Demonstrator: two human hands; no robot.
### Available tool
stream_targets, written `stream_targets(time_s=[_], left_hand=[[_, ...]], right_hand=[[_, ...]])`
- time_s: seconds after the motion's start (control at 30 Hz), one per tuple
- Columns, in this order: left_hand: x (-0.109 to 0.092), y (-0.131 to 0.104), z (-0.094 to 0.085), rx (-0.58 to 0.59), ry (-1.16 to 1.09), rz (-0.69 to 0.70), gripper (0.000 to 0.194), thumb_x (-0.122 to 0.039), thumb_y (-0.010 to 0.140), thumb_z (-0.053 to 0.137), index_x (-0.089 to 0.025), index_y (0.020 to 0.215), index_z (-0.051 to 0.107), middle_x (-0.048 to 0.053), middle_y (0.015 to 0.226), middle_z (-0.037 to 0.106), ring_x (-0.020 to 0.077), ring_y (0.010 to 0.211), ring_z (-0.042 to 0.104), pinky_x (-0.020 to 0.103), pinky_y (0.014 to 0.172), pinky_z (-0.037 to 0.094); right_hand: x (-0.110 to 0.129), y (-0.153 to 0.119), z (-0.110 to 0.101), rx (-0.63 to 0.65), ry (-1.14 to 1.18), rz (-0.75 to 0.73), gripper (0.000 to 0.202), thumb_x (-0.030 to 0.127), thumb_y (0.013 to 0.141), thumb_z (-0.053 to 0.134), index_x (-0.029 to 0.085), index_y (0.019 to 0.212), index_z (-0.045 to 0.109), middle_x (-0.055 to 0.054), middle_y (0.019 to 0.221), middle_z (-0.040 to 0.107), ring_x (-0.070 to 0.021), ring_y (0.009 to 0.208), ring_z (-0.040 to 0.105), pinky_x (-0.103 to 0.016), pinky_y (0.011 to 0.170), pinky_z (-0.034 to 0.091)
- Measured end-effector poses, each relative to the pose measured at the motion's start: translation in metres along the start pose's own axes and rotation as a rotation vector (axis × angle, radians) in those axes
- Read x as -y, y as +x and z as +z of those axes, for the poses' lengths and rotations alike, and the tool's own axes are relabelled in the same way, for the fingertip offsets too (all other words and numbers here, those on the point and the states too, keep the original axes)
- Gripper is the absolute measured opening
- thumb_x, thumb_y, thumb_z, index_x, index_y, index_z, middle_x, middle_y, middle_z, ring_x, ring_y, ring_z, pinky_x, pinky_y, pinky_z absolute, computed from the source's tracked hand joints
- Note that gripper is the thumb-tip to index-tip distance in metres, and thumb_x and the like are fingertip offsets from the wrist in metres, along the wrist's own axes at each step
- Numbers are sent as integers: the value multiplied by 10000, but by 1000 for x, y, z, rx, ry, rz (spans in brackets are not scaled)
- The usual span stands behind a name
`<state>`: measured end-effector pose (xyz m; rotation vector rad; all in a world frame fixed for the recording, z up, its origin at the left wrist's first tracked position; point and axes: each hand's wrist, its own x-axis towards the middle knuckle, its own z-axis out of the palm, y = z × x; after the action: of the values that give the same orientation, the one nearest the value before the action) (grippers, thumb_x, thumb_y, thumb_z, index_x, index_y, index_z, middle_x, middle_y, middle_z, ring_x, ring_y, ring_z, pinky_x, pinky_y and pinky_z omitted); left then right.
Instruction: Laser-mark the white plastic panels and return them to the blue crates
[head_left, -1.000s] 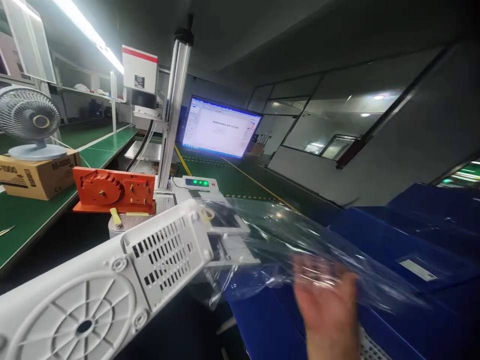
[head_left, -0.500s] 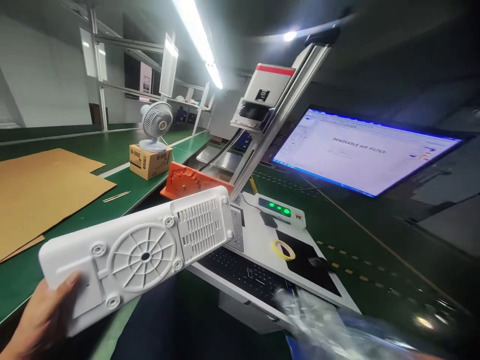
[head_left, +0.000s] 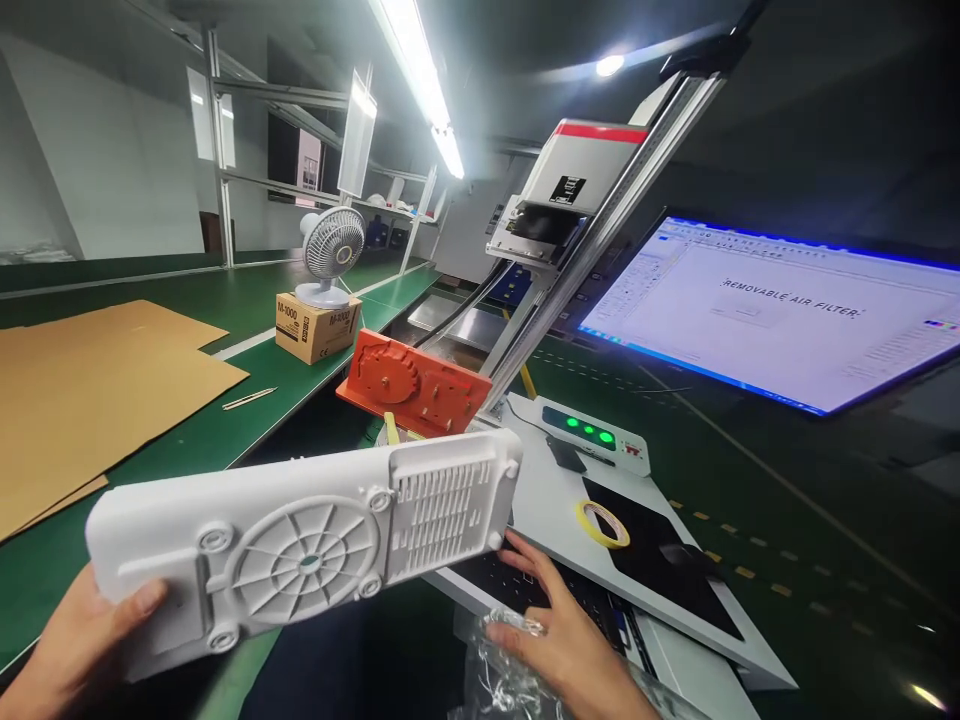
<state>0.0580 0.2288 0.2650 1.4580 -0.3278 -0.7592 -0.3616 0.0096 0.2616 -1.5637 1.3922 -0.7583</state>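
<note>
A long white plastic housing [head_left: 259, 490], with a round ribbed grille and a slotted vent on the side facing me, is held up in front of me. My left hand [head_left: 90, 630] grips its left end, thumb on the face, the other fingers hidden behind. My right hand [head_left: 559, 640] is by the lower right corner of the housing, index finger stretched toward it; I cannot tell if it touches. A crumpled clear plastic bag [head_left: 499, 675] hangs from the right hand, caught near the thumb and curled fingers.
Beyond the housing stand an orange fixture plate [head_left: 420, 385] and a column-mounted machine head [head_left: 577, 185]. Yellow tape [head_left: 602, 525] lies on the white machine table. A monitor [head_left: 772, 310] is at right. Cardboard sheets [head_left: 97, 380] and a fan [head_left: 334, 250] on a box are left.
My right hand with the plastic bag has come up and left toward the housing. The housing is lower and more level, and its right end has shifted right. The view has turned slightly.
</note>
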Motion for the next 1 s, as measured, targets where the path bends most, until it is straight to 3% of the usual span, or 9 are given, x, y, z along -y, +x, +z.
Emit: stream_targets(time_s=[0.1, 0.17, 0.23, 0.4, 0.5, 0.63, 0.77, 0.87, 1.0], left_hand=[[-1, 8, 23, 87, 44, 30, 827, -708, 534, 975, -414, 1290, 815, 12, 1074, 876, 440, 987, 813, 521, 821, 706], [-3, 17, 38, 189, 65, 56, 726, -681, 560, 988, -285, 1158, 874, 86, 1026, 875, 408, 920, 815, 486, 834, 703], [-6, 30, 52, 350, 74, 69, 659, -634, 590, 998, -201, 1074, 883, 141, 990, 864, 384, 872, 811, 450, 810, 698], [-20, 82, 93, 589, 155, 127, 540, -563, 690, 973, -159, 1026, 850, 148, 958, 847, 340, 840, 790, 401, 764, 676], [-33, 134, 133, 606, 237, 318, 531, -544, 769, 933, -159, 1109, 796, 128, 1054, 841, 315, 917, 771, 378, 826, 654], [-48, 222, 202, 501, 348, 617, 668, -567, 827, 865, -158, 1324, 687, 129, 1288, 779, 332, 1156, 708, 415, 1018, 578], [-54, 298, 258, 369, 410, 711, 609, -549, 844, 791, -146, 1289, 685, 131, 1274, 761, 328, 1144, 688, 434, 1010, 532], [-52, 334, 276, 340, 469, 719, 604, -530, 837, 789, -153, 1299, 697, 124, 1235, 771, 318, 1097, 691, 430, 970, 522], [-41, 362, 281, 340, 465, 703, 584, -505, 833, 803, -172, 1303, 710, 122, 1238, 785, 319, 1109, 699, 426, 968, 535]], right_hand=[[-16, 21, -1, -27, -100, 89, 986, 781, 633, 820, 217, 1415, 610, -137, 1249, 775, -321, 932, 764, -478, 924, 577], [-29, 36, -4, -216, -196, 121, 953, 898, 609, 725, 193, 1242, 627, -167, 1162, 788, -354, 914, 766, -506, 934, 563], [-42, 50, -11, -360, -229, 102, 919, 914, 591, 713, 209, 1171, 617, -198, 1236, 774, -375, 924, 773, -512, 924, 570], [-60, 74, -39, -270, -193, 136, 748, 872, 625, 733, 260, 1056, 723, -142, 1102, 824, -414, 1025, 785, -473, 876, 594], [-52, 90, -51, -378, -280, 154, 700, 878, 628, 708, 274, 975, 773, -144, 994, 830, -438, 989, 778, -481, 822, 592], [-35, 132, -50, -452, -423, 96, 648, 881, 691, 649, 274, 878, 777, -161, 891, 816, -420, 781, 742, -490, 681, 551], [-29, 183, -36, -486, -508, -13, 605, 859, 757, 617, 273, 830, 747, -158, 866, 806, -366, 675, 692, -438, 595, 493], [-30, 210, -23, -469, -522, -55, 600, 838, 808, 595, 270, 888, 771, -159, 882, 808, -361, 694, 691, -432, 615, 496], [-31, 230, -14, -449, -571, -107, 588, 805, 872, 547, 263, 910, 771, -169, 919, 812, -374, 728, 701, -439, 629, 498]])
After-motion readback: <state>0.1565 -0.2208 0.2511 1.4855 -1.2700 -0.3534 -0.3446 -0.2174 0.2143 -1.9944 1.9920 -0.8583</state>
